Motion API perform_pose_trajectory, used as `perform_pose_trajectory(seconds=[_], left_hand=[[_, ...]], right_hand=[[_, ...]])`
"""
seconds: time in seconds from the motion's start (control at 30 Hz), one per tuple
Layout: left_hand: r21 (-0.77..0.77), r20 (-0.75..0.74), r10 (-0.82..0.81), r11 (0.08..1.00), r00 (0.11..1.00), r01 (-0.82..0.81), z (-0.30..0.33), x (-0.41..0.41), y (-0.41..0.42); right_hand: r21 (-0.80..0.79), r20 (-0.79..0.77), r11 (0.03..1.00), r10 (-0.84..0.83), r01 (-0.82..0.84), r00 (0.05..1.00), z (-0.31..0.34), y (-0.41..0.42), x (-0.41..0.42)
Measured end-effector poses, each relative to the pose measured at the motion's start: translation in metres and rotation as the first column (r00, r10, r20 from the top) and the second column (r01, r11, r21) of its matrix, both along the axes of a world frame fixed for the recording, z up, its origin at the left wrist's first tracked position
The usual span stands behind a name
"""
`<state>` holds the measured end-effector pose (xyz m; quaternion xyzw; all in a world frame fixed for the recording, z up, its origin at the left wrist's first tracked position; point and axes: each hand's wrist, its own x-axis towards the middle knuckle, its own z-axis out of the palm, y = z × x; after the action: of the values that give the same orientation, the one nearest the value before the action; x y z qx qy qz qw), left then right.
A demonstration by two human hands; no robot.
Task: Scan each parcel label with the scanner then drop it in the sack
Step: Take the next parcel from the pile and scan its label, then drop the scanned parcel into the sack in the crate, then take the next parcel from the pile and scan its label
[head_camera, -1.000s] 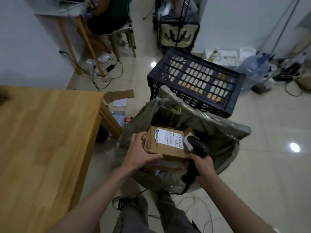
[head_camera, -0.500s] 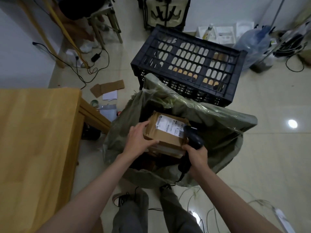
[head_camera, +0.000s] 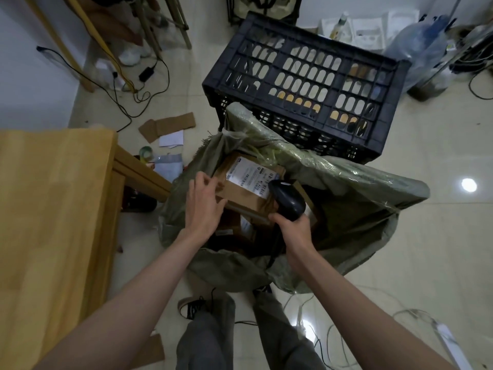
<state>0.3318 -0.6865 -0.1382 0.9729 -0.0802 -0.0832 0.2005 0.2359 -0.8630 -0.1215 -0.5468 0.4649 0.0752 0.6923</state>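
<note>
The parcel [head_camera: 241, 188] lies in the sack [head_camera: 346, 209], crate [head_camera: 306, 78] behind, table [head_camera: 53, 209] left.

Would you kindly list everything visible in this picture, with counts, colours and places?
parcel: one, brown cardboard with a white label, lying in the mouth of the sack
sack: one, grey-green, open on the floor in front of the crate
scanner: one, black, over the parcel's right end
crate: one, black, slotted, behind the sack
table: one, light wood, at left
cardboard scrap: one, brown, on the floor beyond the table
water bottle: one, clear bluish, upper right
cables: several, black, on the floor upper left
left hand: one, fingers relaxed, at the parcel's left edge
right hand: one, grips the scanner's handle
</note>
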Motion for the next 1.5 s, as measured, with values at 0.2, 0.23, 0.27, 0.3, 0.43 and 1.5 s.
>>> perform_pose_trajectory(seconds=[0.2,0.23,0.27,0.3,0.43,1.5], left_hand=[[-0.04,-0.132,-0.079,0.996,0.988,0.074,-0.011,-0.012,-0.004],[-0.046,-0.151,-0.075,0.997,0.986,0.069,-0.011,-0.015,-0.002],[-0.053,-0.168,-0.071,0.997,0.983,0.063,-0.011,-0.018,0.0],[-0.065,-0.179,-0.065,0.996,0.982,0.054,-0.012,-0.021,0.002],[-0.119,-0.186,-0.049,0.993,0.981,0.027,-0.012,-0.034,0.009],[0.143,-0.023,0.727,0.682,0.686,-0.717,0.267,-0.129,0.473]], right_hand=[[0.09,-0.002,0.995,0.037,-0.036,0.999,-0.001,-0.007,-0.009],[0.102,0.0,0.994,0.045,-0.044,0.999,0.0,-0.007,-0.011],[0.112,0.001,0.993,0.049,-0.049,0.999,-0.001,-0.006,-0.014],[0.118,0.003,0.992,0.051,-0.051,0.999,0.0,-0.005,-0.016],[0.123,0.003,0.992,0.04,-0.04,0.999,0.002,-0.001,-0.023],[-0.171,0.352,0.283,0.912,-0.944,0.209,0.271,0.477,0.111]])
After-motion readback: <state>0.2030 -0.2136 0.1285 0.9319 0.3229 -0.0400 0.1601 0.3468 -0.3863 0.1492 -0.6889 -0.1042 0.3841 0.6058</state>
